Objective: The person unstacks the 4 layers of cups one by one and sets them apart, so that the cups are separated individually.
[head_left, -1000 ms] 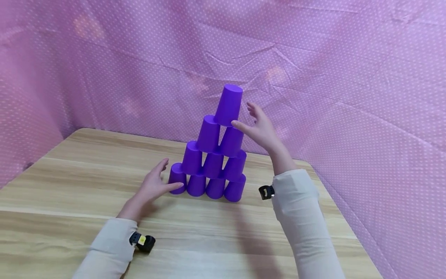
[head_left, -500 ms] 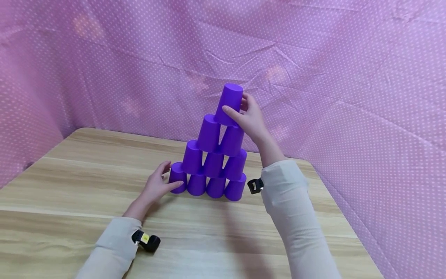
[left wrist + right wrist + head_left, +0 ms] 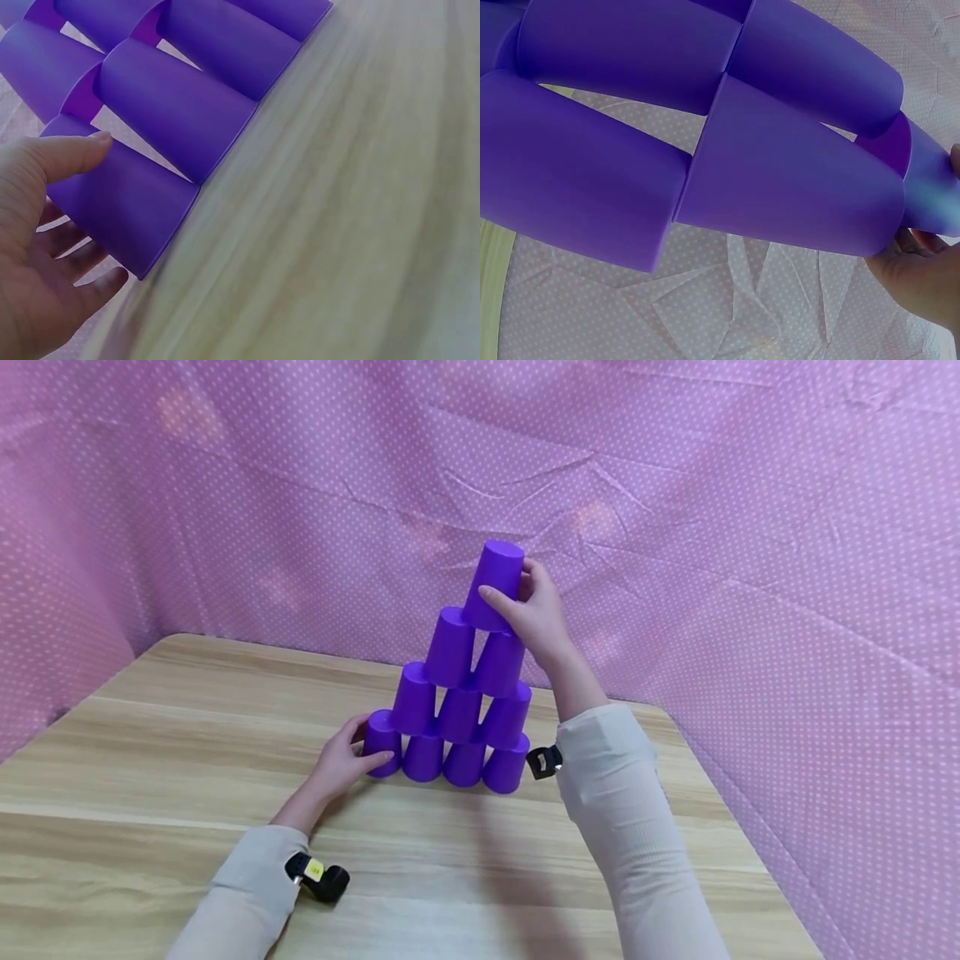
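Note:
Purple cups stand upside down in a four-row pyramid. At its peak, my right hand [image 3: 546, 617] grips the top cup [image 3: 501, 567], thumb across the front and fingers behind. That cup rests over the two cups of the row below, and in the right wrist view only part of it [image 3: 934, 191] shows beside the hand [image 3: 922, 289]. Low on the left, my left hand [image 3: 337, 764] holds the leftmost bottom-row cup [image 3: 382, 742]. The left wrist view shows the thumb [image 3: 79, 156] on this cup's near side, with the other fingers reaching round its far side.
The cups stand on a wood-grain table [image 3: 225, 718]. Pink dotted cloth [image 3: 315, 510] hangs behind and on both sides. Middle-row cups [image 3: 459, 714] lean close to one another between the hands. Each sleeve carries a black wrist mount [image 3: 326, 881].
My right hand has moved left from beside the top cup and taken hold of it. My left hand's fingers have closed in around the leftmost bottom cup. The pyramid stands as before.

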{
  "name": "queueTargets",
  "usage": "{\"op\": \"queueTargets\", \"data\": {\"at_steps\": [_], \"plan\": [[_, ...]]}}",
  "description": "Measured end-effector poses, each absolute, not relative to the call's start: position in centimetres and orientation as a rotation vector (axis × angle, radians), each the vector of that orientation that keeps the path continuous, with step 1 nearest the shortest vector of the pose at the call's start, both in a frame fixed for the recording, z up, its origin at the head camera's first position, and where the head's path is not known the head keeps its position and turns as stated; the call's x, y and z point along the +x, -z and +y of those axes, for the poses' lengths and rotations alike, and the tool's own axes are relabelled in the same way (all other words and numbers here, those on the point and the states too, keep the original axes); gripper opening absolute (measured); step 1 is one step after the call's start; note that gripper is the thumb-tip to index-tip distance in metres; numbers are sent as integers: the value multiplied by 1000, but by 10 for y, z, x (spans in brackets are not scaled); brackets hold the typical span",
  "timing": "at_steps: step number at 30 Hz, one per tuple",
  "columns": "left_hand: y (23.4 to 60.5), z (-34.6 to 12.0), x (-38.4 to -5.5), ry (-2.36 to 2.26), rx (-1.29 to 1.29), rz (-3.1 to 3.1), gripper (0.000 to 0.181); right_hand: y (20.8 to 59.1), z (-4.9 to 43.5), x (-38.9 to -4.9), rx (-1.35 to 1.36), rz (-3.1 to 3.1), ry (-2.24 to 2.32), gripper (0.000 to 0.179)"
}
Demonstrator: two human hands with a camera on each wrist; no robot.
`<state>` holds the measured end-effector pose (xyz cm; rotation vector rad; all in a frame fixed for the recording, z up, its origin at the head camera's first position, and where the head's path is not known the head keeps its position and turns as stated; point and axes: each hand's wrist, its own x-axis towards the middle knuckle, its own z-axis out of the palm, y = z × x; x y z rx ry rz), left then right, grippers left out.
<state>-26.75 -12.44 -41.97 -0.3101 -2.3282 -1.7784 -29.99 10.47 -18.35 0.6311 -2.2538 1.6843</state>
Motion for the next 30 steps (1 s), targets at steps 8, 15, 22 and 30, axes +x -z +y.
{"op": "queueTargets", "data": {"at_steps": [8, 15, 22, 30], "plan": [[425, -126, -270, 1856, -289, -2277, 63, 182, 106, -298, 607, -2190, -1736, 53], [426, -127, -270, 1862, -290, -2278, 61, 174, 111, -293, 603, -2146, -1757, 53], [426, -124, -269, 1892, -295, -2268, 61, 168, 127, -285, 613, -2048, -1757, 52], [426, -124, -269, 1880, -283, -2279, 61, 169, 157, -279, 555, -2030, -1768, 54]]}}
